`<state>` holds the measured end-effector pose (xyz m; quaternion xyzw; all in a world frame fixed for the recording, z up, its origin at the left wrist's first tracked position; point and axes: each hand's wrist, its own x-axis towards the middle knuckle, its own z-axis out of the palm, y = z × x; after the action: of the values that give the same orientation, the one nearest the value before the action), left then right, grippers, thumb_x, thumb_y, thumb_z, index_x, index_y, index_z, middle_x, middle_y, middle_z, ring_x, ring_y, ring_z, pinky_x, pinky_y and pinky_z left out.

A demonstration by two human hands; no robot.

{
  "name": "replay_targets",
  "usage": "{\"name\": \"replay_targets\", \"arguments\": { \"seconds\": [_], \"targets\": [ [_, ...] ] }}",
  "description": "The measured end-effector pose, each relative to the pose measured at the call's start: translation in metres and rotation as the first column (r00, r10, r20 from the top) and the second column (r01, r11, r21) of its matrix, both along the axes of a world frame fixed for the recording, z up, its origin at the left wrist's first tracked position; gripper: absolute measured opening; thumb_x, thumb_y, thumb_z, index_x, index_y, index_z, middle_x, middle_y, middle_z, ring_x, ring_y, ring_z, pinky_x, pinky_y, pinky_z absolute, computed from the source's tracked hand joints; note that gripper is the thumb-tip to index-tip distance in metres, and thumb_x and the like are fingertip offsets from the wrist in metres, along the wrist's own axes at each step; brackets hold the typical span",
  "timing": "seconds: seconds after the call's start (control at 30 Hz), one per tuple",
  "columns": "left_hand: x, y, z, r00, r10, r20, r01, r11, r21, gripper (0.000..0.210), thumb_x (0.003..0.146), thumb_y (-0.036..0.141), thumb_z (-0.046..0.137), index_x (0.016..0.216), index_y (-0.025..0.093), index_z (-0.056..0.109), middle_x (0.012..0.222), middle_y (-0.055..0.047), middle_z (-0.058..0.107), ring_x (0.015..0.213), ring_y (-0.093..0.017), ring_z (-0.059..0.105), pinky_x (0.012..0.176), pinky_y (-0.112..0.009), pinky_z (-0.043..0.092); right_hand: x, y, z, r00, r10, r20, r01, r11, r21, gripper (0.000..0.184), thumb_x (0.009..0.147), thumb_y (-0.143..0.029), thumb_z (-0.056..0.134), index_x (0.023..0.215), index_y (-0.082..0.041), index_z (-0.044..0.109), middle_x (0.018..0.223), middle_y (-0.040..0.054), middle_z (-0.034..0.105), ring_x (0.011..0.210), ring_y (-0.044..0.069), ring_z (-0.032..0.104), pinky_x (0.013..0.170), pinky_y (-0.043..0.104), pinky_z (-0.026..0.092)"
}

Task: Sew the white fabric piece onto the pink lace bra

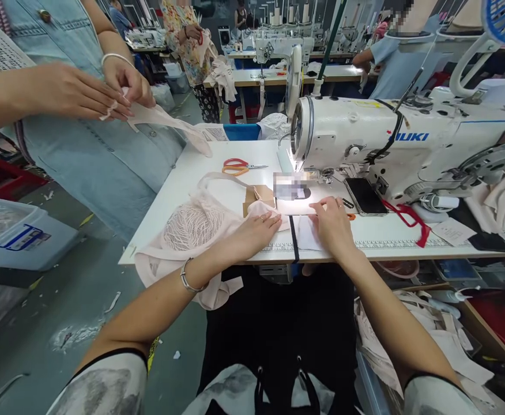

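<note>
My left hand [256, 230] lies flat, fingers together, pressing a pale pink lace garment [192, 230] onto the white sewing table [178, 190]. My right hand [332, 222] rests on a white piece of fabric [306, 233] beside a black strap [294, 239], just in front of the needle area of the white sewing machine [365, 138]. A small brown cardboard piece [256, 196] lies behind my left hand. The pink garment hangs over the table's front edge.
A person in a light blue dress stands at the table's left, both hands [105, 92] holding a pink strip of fabric. Orange scissors [237, 167], a black phone [365, 196] and a red strip [410, 219] lie on the table. A plastic bin [14, 236] stands on the floor at left.
</note>
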<state>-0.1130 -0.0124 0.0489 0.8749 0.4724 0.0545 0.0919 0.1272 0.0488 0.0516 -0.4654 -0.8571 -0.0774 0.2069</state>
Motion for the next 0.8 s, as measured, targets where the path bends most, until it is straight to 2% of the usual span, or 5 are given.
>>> {"name": "replay_targets", "arguments": {
  "seconds": [0.13, 0.27, 0.57, 0.67, 0.8],
  "targets": [
    [-0.002, 0.01, -0.012, 0.99, -0.006, 0.141, -0.011, 0.992, 0.122, 0.042, 0.097, 0.005, 0.042, 0.134, 0.014, 0.057, 0.146, -0.017, 0.054, 0.14, -0.03, 0.047, 0.115, -0.048, 0.039, -0.008, -0.033, -0.008, 0.982, 0.157, 0.108, -0.153, 0.987, -0.045, 0.022, 0.096, -0.037, 0.057, 0.098, -0.017, 0.066, 0.096, 0.0156, 0.066, 0.092, 0.031, 0.06, 0.072, 0.042, 0.052],
    [-0.011, 0.037, -0.028, 0.955, -0.071, 0.289, 0.014, 0.98, 0.196, 0.04, 0.095, 0.001, 0.043, 0.124, 0.018, 0.065, 0.135, -0.011, 0.064, 0.132, -0.022, 0.056, 0.111, -0.042, 0.047, -0.007, -0.043, -0.025, 0.97, 0.238, 0.045, -0.238, 0.971, 0.011, 0.022, 0.098, -0.027, 0.052, 0.115, -0.016, 0.062, 0.118, 0.0173, 0.067, 0.112, 0.032, 0.061, 0.085, 0.044, 0.057],
    [-0.014, 0.092, -0.022, 0.968, -0.158, 0.194, 0.081, 0.931, 0.356, 0.031, 0.091, 0.004, 0.059, 0.114, 0.02, 0.073, 0.118, -0.005, 0.074, 0.116, -0.02, 0.066, 0.099, -0.035, 0.056, 0.045, 0.048, -0.034, 0.988, 0.153, -0.013, -0.151, 0.982, 0.116, 0.03, 0.096, -0.017, 0.042, 0.107, -0.014, 0.069, 0.112, 0.0169, 0.073, 0.108, 0.029, 0.067, 0.092, 0.045, 0.057],
    [-0.002, 0.092, -0.015, 0.985, -0.115, 0.126, 0.057, 0.919, 0.39, 0.023, 0.095, 0.007, 0.057, 0.111, 0.015, 0.072, 0.111, -0.007, 0.075, 0.113, -0.025, 0.066, 0.091, -0.038, 0.058, 0.044, 0.062, -0.024, 0.989, 0.15, 0.004, -0.147, 0.963, 0.227, 0.03, 0.097, -0.014, 0.041, 0.106, -0.012, 0.069, 0.109, 0.0179, 0.074, 0.104, 0.029, 0.068, 0.088, 0.043, 0.056],
    [0.027, 0.072, -0.015, 0.993, -0.108, 0.04, 0.083, 0.91, 0.407, 0.022, 0.099, 0.006, 0.05, 0.113, 0.009, 0.067, 0.12, -0.014, 0.07, 0.121, -0.025, 0.062, 0.099, -0.038, 0.055, 0.022, 0.056, -0.012, 0.948, 0.302, 0.098, -0.317, 0.889, 0.33, 0.024, 0.096, -0.01, 0.046, 0.103, -0.013, 0.068, 0.105, 0.0148, 0.073, 0.106, 0.027, 0.063, 0.092, 0.04, 0.051]
  ]
}}
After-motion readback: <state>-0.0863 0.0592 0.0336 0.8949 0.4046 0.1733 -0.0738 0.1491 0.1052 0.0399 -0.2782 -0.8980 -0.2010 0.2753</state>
